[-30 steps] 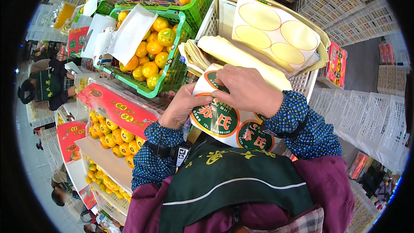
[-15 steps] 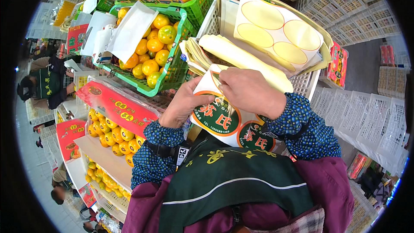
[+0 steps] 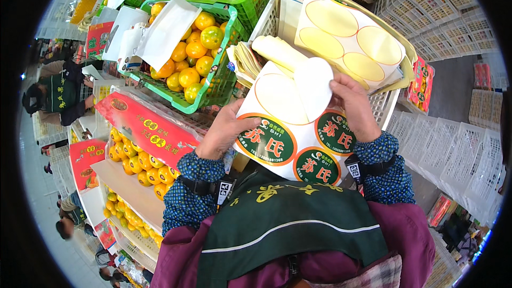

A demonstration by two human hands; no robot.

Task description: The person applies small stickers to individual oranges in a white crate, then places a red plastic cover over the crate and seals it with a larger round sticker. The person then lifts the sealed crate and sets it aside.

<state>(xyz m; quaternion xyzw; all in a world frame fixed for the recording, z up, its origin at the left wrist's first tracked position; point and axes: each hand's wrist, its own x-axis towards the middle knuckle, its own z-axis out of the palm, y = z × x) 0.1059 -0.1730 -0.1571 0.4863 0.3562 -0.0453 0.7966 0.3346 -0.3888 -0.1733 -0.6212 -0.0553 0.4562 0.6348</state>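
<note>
Peeling is observed in the head view, the only view available: a round white sticker [image 3: 313, 86] is pinched at its right edge between the fingers of the right hand [image 3: 356, 108] and is seen lifted off the sticker sheet [image 3: 298, 133]. The sheet is gripped along its left edge by the left hand [image 3: 226, 133], thumb on top, fingers closed under it. Both hands are thus closed on paper; neither is spread.

Key relation: the sheet is held just in front of the chest, between the two hands, with its long axis running from lower right to upper left. The lifted sticker stands at the sheet's upper right, touching the right hand, which is the nearer one; the left hand is kept apart from it at the opposite edge. One bare round outline is noted at the sheet's upper left; three round green and red labels remain on its lower part.

Surroundings, by place: a stack of spent backing sheets [image 3: 346, 42], cream with empty orange-rimmed circles, is seen ahead and to the right in a white plastic crate [image 3: 389, 109]. Green crates of oranges [image 3: 208, 82] with white paper on top are noted ahead left. A red printed box lid [image 3: 144, 128] lies left of the left hand, over boxed oranges [image 3: 133, 162] below. White empty crates [image 3: 453, 149] are stacked far right.
</note>
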